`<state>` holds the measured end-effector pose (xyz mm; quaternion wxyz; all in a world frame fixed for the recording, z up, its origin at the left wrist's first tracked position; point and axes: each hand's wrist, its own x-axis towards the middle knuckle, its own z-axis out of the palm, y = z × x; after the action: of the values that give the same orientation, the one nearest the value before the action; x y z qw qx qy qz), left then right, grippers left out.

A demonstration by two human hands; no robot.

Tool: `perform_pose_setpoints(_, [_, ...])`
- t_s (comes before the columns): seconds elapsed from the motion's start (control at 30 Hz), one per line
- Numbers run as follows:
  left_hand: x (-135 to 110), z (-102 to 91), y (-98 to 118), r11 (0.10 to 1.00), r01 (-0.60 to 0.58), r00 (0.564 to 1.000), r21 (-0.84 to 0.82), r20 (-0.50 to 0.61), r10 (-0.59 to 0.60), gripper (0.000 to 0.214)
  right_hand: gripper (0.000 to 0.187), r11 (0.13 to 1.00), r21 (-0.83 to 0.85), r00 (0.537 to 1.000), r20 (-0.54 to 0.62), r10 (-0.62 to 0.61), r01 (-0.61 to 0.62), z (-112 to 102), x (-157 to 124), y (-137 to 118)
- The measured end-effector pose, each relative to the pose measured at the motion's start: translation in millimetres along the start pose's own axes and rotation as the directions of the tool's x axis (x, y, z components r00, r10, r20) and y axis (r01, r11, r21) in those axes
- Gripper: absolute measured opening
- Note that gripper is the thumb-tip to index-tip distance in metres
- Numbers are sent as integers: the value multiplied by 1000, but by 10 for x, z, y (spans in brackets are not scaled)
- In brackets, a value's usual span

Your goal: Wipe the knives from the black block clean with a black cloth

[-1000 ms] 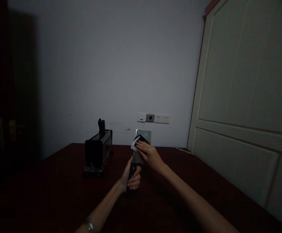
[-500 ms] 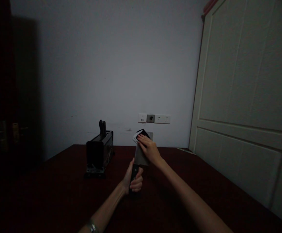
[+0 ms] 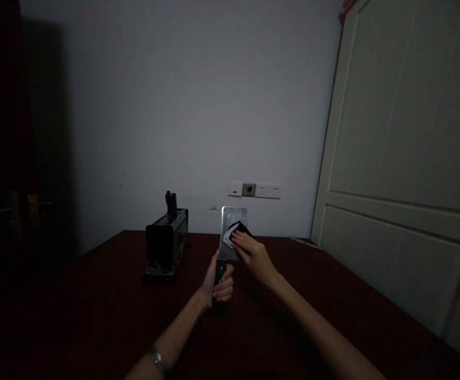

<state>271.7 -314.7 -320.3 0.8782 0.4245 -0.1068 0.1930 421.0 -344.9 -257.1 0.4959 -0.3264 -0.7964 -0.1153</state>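
My left hand point(image 3: 217, 285) is wrapped round the black handle of a cleaver point(image 3: 227, 215), whose broad metal blade points up and away from me. Against the face of the blade, my right hand point(image 3: 256, 256) presses a black and white cloth point(image 3: 230, 236) with its fingers laid over it. The blade's top part shows above the cloth; its right middle is hidden by the cloth and fingers. A bracelet circles my left wrist.
A black knife block point(image 3: 166, 240) with dark handles sticking up stands left on the dark red table point(image 3: 107, 295). Sockets and switches point(image 3: 254, 190) sit on the wall behind. A pale panelled door point(image 3: 396, 227) is at the right, and a thin strip lies at the table's far right edge.
My right hand has slid the cloth down the blade, from its top to its middle, uncovering the upper part. My left hand keeps its hold on the handle. The view has shifted slightly.
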Motion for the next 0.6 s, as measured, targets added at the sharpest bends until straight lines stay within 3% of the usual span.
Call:
perform_pose_setpoints(0.1, [-7, 28, 13, 1000, 11, 1000, 5, -27, -11, 65, 28, 1000, -6, 998, -56, 28, -28, -28, 0, 27])
perform_pose_setpoints(0.3, [-3, 45, 27, 1000, 3, 999, 0, -32, -3, 64, 34, 997, 77, 994, 104, -24, 16, 46, -212, -171])
perform_pose_setpoints(0.43, [1, 5, 25, 1000, 6, 1000, -22, -12, -6, 62, 29, 995, 94, 993, 118, 10, -21, 6, -125, -157])
perform_pose_setpoints(0.6, [-42, -41, 25, 1000, -6, 1000, -1, 8, 6, 35, 30, 991, 131, 984, 176, -19, -4, -107, 84, -136])
